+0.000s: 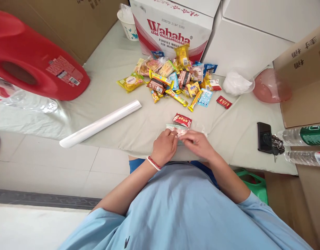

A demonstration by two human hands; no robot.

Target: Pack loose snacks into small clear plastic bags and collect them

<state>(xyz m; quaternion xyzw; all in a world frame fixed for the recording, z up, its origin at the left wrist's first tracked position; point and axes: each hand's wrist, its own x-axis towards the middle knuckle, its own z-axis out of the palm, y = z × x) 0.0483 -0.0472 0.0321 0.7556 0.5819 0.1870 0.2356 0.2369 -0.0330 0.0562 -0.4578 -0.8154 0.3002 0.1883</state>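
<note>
A small snack packet (177,130) with pinkish contents and a pale green edge lies at the near side of the cloth-covered table. My left hand (165,146), with a beaded bracelet at its wrist, grips its left part, fingers curled over it. At the packet's lower right edge, my right hand (197,143) is closed in a pinch; its fingertips are slightly blurred. The fingers hide much of the packet. Just beyond it rests a red packet (182,119). Thin clear plastic film (201,129) shows faintly behind my right hand.
Wrapped snacks (172,80) are heaped before a Wahaha carton (172,31). A rolled plastic sheet (101,123) and a red jug (37,59) are on the left. Rightward are another red packet (224,102), a white bundle (236,83), a phone (264,137), keys and bottles (313,135).
</note>
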